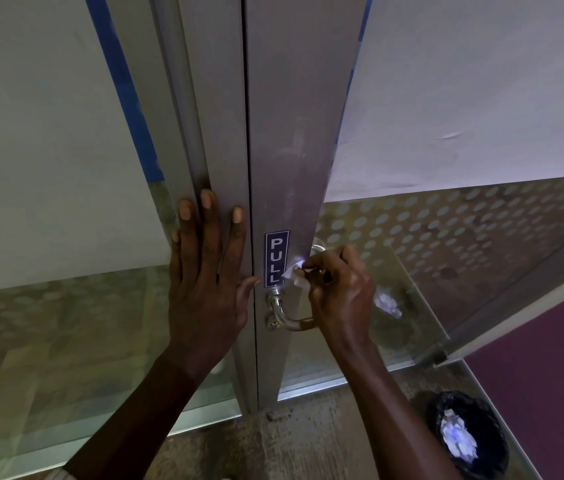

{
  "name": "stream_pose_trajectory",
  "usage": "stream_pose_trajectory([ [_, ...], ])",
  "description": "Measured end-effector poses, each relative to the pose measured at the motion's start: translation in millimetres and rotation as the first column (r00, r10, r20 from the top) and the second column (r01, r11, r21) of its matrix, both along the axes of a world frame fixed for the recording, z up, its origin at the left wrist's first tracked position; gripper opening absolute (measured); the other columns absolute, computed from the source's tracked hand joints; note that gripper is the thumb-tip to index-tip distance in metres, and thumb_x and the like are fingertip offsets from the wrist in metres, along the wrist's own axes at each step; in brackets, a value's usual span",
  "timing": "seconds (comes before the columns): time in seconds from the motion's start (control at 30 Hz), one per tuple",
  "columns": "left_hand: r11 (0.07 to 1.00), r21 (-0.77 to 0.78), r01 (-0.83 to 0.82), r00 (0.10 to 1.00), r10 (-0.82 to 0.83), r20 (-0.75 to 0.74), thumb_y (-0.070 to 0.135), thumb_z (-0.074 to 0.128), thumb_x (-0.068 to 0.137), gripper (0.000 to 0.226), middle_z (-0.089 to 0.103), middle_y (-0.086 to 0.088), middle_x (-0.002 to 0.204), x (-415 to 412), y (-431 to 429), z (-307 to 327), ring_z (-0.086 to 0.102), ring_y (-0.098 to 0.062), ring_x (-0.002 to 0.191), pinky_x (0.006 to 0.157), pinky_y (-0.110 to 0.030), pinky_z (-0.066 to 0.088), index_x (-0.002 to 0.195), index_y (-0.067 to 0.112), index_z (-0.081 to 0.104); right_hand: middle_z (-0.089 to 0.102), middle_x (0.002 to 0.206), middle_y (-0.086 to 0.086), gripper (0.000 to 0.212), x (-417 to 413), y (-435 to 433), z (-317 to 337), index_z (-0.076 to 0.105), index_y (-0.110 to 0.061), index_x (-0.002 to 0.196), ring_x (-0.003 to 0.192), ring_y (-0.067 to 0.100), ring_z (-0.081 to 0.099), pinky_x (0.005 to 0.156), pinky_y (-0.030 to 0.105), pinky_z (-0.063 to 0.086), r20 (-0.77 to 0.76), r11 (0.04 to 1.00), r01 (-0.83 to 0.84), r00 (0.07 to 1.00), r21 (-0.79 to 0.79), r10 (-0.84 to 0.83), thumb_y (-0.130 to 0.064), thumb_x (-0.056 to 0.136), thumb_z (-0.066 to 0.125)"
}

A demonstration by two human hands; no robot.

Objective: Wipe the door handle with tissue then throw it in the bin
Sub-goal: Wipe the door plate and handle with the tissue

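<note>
Door handle (285, 315): curved metal bar, long axis upright along the door frame.
Right hand (341, 289): fingers pinched on the tissue (294, 274) at the handle's top.
Left hand (206, 271): fingers spread flat on the frame.
Bin (469, 434): on the floor, lower right.

The left hand (206, 271) lies flat, palm forward, fingers spread and pointing up, thumb out to the right, forearm rising from lower left. The right hand (341, 289) is curled, fingertips pinched together toward the left, wrist bent, forearm reaching up from lower right.
</note>
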State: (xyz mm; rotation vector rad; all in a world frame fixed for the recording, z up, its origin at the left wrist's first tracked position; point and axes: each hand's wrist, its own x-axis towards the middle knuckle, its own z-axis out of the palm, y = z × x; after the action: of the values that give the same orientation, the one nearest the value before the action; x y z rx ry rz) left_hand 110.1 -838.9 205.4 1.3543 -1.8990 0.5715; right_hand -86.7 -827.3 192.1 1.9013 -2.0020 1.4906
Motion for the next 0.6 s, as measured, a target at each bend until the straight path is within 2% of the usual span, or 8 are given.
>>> stream_pose_trajectory([
  [0.07, 1.000, -0.001, 0.007, 1.000, -0.007, 0.003, 0.038, 0.090, 0.089, 0.127, -0.028, -0.006, 0.183, 1.0, 0.0, -1.0, -0.026, -0.029, 0.172, 0.142, -0.042, -0.011, 0.177, 0.014, 0.003, 0.068, 0.089, 0.000, 0.022, -14.7, -0.9, 14.3, 0.078, -0.014, 0.085, 0.071, 0.012, 0.063, 0.057, 0.030, 0.057, 0.026, 1.000, -0.002, 1.000, 0.009, 0.002, 0.001, 0.077, 0.092],
  [0.17, 1.000, -0.002, 0.021, 1.000, -0.021, 0.004, 0.037, 0.091, 0.088, 0.130, -0.026, -0.007, 0.184, 3.0, -1.2, -2.6, -0.024, -0.030, 0.172, 0.142, -0.041, -0.011, 0.178, 0.019, -0.001, 0.068, 0.086, -0.009, 0.024, -40.5, 8.2, 33.0, 0.075, -0.023, 0.082, 0.075, 0.009, 0.067, 0.062, 0.022, 0.055, 0.126, 0.998, -0.054, 0.991, 0.009, 0.053, -0.010, 0.077, 0.095],
  [0.27, 1.000, -0.007, 0.022, 1.000, -0.021, 0.008, 0.038, 0.091, 0.088, 0.129, -0.024, -0.008, 0.184, 3.0, -1.9, -2.6, -0.023, -0.030, 0.173, 0.142, -0.042, -0.008, 0.178, 0.019, 0.000, 0.074, 0.085, -0.011, 0.020, -64.3, 27.8, 37.7, 0.076, -0.019, 0.082, 0.080, 0.012, 0.071, 0.066, 0.028, 0.058, 0.129, 0.994, -0.089, 0.988, 0.065, 0.080, -0.011, 0.079, 0.093],
  [0.33, 1.000, -0.012, 0.028, 1.000, -0.027, 0.009, 0.037, 0.090, 0.089, 0.127, -0.024, -0.007, 0.184, 2.7, -1.9, -2.9, -0.023, -0.030, 0.173, 0.142, -0.042, -0.008, 0.178, 0.019, 0.000, 0.077, 0.087, -0.009, 0.016, -74.6, 42.6, 33.1, 0.077, -0.016, 0.085, 0.080, 0.012, 0.074, 0.067, 0.033, 0.059, 0.107, 0.986, -0.120, 0.988, 0.114, 0.108, -0.011, 0.081, 0.092],
  [0.43, 0.999, -0.007, 0.038, 0.999, -0.038, 0.003, 0.036, 0.090, 0.089, 0.128, -0.025, -0.006, 0.184, 2.5, -2.5, -3.6, -0.025, -0.029, 0.172, 0.142, -0.041, -0.010, 0.178, 0.019, -0.001, 0.076, 0.087, -0.008, 0.014, -79.7, 61.6, 18.6, 0.078, -0.015, 0.087, 0.079, 0.011, 0.073, 0.066, 0.033, 0.060, 0.001, 0.984, -0.132, 0.991, 0.121, 0.133, -0.008, 0.083, 0.090],
  [0.5, 0.999, -0.012, 0.032, 0.999, -0.032, 0.004, 0.036, 0.090, 0.088, 0.128, -0.026, -0.006, 0.183, 1.9, -2.7, -3.7, -0.026, -0.029, 0.172, 0.142, -0.041, -0.012, 0.178, 0.018, -0.001, 0.075, 0.085, -0.005, 0.016, -77.7, 66.8, 4.3, 0.078, -0.013, 0.087, 0.077, 0.016, 0.072, 0.063, 0.040, 0.060, -0.049, 0.990, -0.098, 0.993, 0.104, 0.104, -0.001, 0.085, 0.088],
  [0.6, 0.999, -0.015, 0.033, 0.999, -0.034, -0.009, 0.033, 0.090, 0.088, 0.129, -0.028, -0.005, 0.182, 1.2, -2.6, -4.3, -0.027, -0.029, 0.171, 0.142, -0.042, -0.012, 0.178, 0.019, -0.001, 0.075, 0.086, 0.002, 0.014, -68.6, 65.7, -21.0, 0.082, -0.009, 0.089, 0.074, 0.023, 0.071, 0.060, 0.044, 0.060, -0.110, 0.997, -0.007, 0.994, 0.073, 0.015, 0.003, 0.085, 0.087],
])
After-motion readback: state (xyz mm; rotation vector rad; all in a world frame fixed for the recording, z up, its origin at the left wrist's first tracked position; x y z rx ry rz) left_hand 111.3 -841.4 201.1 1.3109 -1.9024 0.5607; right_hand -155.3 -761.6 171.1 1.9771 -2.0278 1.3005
